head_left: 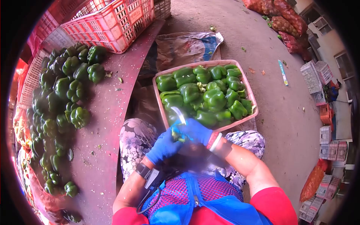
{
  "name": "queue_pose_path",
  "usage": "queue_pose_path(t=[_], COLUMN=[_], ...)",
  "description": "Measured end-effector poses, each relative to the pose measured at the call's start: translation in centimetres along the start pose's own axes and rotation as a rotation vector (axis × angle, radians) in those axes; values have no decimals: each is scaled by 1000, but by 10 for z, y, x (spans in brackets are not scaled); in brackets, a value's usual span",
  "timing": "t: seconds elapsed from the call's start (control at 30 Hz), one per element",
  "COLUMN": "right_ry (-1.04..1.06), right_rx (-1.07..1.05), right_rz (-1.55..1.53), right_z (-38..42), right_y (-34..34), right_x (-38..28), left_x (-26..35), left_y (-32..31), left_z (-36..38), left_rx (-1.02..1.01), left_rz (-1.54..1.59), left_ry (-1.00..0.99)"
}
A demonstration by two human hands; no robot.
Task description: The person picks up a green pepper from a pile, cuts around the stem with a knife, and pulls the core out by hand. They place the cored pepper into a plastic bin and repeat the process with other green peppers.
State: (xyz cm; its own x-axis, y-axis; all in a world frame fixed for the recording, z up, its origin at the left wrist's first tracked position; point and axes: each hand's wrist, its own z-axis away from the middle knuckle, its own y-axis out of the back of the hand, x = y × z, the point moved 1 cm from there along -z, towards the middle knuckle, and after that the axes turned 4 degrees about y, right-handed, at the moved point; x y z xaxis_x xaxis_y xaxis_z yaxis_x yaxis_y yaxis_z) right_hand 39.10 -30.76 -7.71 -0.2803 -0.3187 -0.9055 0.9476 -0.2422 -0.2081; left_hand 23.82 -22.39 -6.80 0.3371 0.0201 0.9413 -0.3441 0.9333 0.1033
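Both my hands wear blue gloves and meet above my lap, at the near edge of a pink crate (pixel 253 95) filled with green bell peppers (pixel 215 99). My left hand (pixel 163 147) is closed around a green pepper piece (pixel 177 135), mostly covered by the fingers. Beside it, my right hand (pixel 195 130) is closed on a knife (pixel 179 114). Its pale curved blade points up and away over the crate, while the grip is largely hidden. The area around the fingers is somewhat blurred.
A large pile of green bell peppers (pixel 56 97) lies on the reddish table (pixel 107 112) to my left, with a pink plastic crate (pixel 120 24) behind it. Sacking (pixel 183 47) lies beyond my crate. Filled red sacks (pixel 288 26) and stacked crates (pixel 313 77) stand at right.
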Motion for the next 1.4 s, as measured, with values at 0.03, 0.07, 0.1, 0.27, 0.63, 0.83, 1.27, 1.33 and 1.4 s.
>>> queue_pose_path(t=[0.03,0.07,0.1,0.27,0.63,0.83,1.27,1.33,1.4], right_ry=[-48,13,72,313,130,145,-4,-117,-45], right_rx=[62,99,132,578,426,-156,72,36,-90], right_rz=[-191,-227,-262,104,-1218,-1052,-428,-560,-585], right_z=[-8,-9,-9,-6,-22,-6,-33,-33,-37], right_y=[-3,3,8,78,100,52,8,-18,-16], right_x=[9,14,3,-66,-80,-68,-44,-64,-53], left_x=[5,8,-5,63,40,-49,13,33,66], left_y=[1,3,8,87,184,333,191,142,101], left_z=[3,3,-2,72,290,140,39,14,5], left_rx=[63,132,152,391,245,1265,667,535,302], left_rz=[-63,-124,-103,-81,-787,-714,141,-158,-173], left_ry=[-2,-5,-2,-90,1002,166,-183,-448,-479])
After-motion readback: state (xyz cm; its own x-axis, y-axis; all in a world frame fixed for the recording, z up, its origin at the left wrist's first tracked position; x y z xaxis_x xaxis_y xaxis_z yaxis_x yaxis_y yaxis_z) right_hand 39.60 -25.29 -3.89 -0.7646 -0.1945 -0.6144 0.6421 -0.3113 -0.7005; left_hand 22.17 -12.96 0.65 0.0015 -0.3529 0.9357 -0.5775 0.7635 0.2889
